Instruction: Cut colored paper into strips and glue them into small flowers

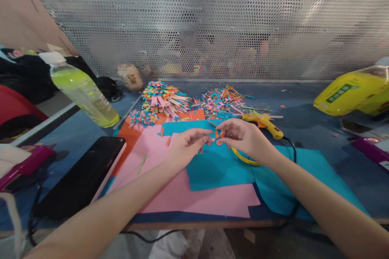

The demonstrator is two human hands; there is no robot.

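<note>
My left hand is pinched around a small pink paper piece over the blue paper. Close on its right, my right hand has its fingers closed round the scissors, whose metal blades point up and left. One yellow scissor handle hangs below that palm. Between the hands are small orange and pink bits. Pink paper lies under the blue sheet. Just behind my right hand is a yellow glue gun.
Paper-strip flowers and a heap of cut strips lie at the back before a perforated metal screen. A drink bottle and black phone are left. A yellow bottle stands right.
</note>
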